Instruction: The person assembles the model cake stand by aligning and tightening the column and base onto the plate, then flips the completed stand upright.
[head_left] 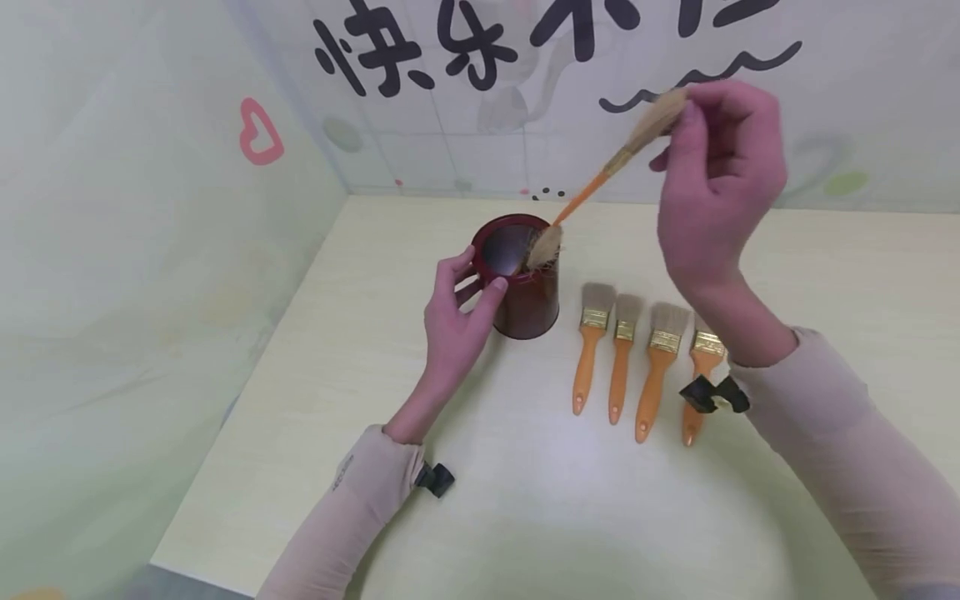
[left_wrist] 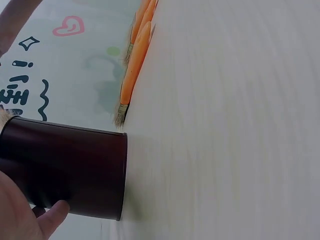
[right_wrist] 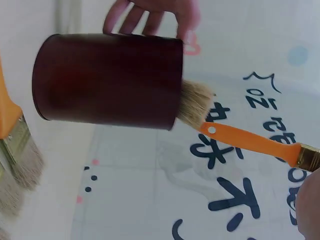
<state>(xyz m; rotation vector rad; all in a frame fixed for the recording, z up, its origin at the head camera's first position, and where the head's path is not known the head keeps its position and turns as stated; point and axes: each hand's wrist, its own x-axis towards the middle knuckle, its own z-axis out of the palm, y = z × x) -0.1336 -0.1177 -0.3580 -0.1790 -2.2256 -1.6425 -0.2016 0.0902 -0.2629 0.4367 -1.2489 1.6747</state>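
Note:
A dark red cylindrical cup (head_left: 528, 310) stands on the table, and my left hand (head_left: 459, 321) grips its near left side, thumb and fingers at the rim. Pale bristles of one paintbrush (head_left: 545, 248) stick out over the cup's right rim; its handle is hidden inside. Above and to the right, my right hand (head_left: 723, 171) pinches another paintbrush (head_left: 617, 162) by its bristles. That brush slants with its orange handle (right_wrist: 250, 139) pointing down to the cup, the handle's tip overlapping the bristles at the mouth in the right wrist view.
Several orange-handled paintbrushes (head_left: 662, 350) lie in a row right of the cup, bristles away from me; my right forearm partly covers the rightmost one (head_left: 705, 358). A printed wall sheet (head_left: 450, 158) rises behind the pale table (head_left: 300, 400), and a plain curtain (head_left: 135, 275) hangs at left.

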